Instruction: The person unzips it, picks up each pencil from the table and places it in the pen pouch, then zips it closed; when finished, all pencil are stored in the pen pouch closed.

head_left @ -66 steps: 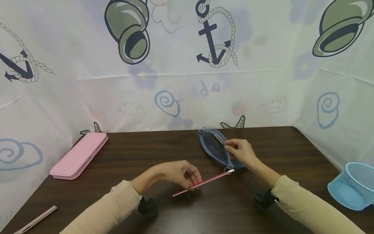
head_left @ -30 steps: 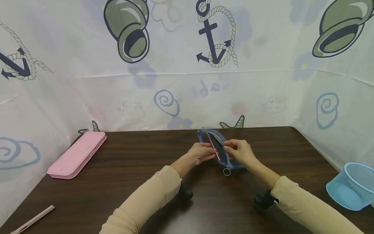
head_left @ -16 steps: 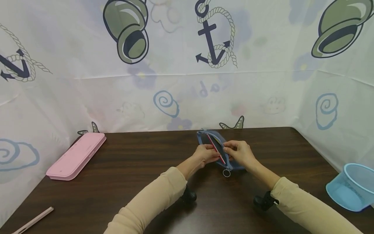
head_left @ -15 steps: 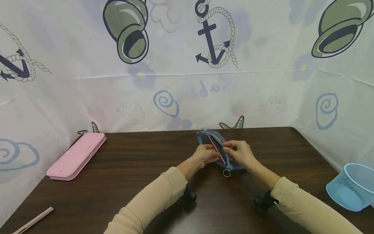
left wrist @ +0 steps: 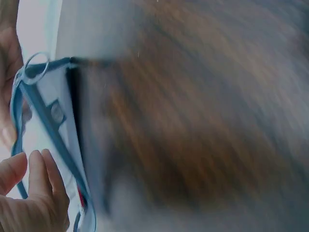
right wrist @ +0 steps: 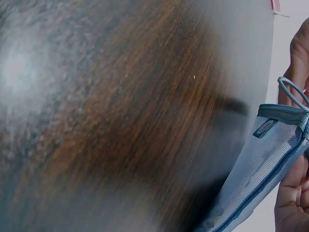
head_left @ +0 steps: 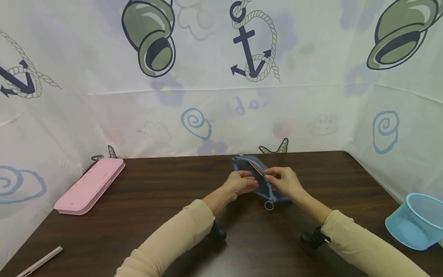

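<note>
A blue mesh zip pouch (head_left: 246,165) lies with its mouth spread near the back of the table, a ring pull (head_left: 268,206) at its near end. My right hand (head_left: 285,181) pinches the right edge of that mouth between thumb and fingertips. At the left edge, my left hand (head_left: 241,183) is held at the opening with nothing in its grasp; in the left wrist view its thumb stands apart from its straight fingers (left wrist: 41,176). Inside the pouch shows a thin reddish strip of the pencil (head_left: 255,167), mostly hidden by the mesh.
A pink pencil case (head_left: 90,186) lies shut at the back left of the dark wooden table (head_left: 166,173). A pale pink pen (head_left: 39,262) is at the front left. To the right stands a light blue basket (head_left: 415,225). A printed cloth (head_left: 221,123) walls the table's back and sides.
My left hand brought the red-and-white pencil from the table's middle into the pouch, let go of it and drew slightly back left. My right hand kept its pinch on the pouch edge.
</note>
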Demonstrator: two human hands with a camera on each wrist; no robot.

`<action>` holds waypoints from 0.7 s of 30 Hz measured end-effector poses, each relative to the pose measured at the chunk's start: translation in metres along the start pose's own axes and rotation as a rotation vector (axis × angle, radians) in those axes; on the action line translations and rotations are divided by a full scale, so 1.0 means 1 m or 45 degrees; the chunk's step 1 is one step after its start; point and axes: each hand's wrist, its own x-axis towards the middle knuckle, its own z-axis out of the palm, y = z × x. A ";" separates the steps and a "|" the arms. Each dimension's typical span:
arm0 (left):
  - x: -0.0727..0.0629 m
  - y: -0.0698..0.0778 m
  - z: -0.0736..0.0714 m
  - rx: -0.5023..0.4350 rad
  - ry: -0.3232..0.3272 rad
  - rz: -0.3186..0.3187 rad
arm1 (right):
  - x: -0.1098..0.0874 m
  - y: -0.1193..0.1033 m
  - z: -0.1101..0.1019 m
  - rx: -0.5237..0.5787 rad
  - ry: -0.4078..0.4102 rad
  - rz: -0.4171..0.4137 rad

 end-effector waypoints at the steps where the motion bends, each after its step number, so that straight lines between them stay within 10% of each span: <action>1: -0.001 0.001 -0.005 0.022 0.008 0.019 | -0.001 0.000 0.000 0.000 -0.001 -0.006; 12: -0.002 0.014 -0.070 0.207 0.330 0.149 | -0.006 0.003 -0.009 -0.051 -0.084 -0.086; 21: 0.001 0.007 -0.085 0.294 0.286 -0.007 | -0.007 0.007 -0.018 -0.086 -0.252 -0.222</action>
